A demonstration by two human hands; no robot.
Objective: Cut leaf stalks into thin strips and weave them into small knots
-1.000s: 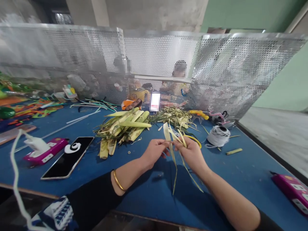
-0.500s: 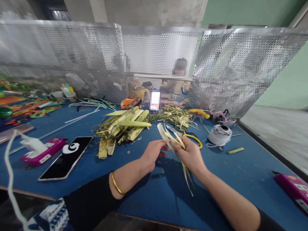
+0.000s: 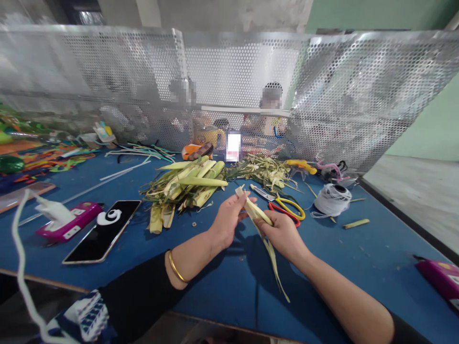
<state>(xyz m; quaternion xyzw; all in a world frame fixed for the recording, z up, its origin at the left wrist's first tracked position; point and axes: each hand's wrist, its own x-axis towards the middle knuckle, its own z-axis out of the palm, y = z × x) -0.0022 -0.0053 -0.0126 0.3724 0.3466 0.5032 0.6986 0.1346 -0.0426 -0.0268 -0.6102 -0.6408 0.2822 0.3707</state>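
Pale green husk strips run between my two hands, with long thin ends hanging down over the blue table. My left hand pinches their upper end between thumb and fingers. Lower down, my right hand is closed around the same strips. Just beyond the right hand lie scissors with yellow and red handles. A pile of green husks rests left of the hands, and a heap of shredded husk lies behind them.
White string spool and a short stalk sit at right. A black phone and magenta power strip lie at left. Another magenta strip is at the right edge. A perforated metal screen stands behind, with people beyond.
My left hand has moved up the strips and now pinches their top end. The right hand has shifted slightly down, uncovering more of the scissors. The view has shifted a little.
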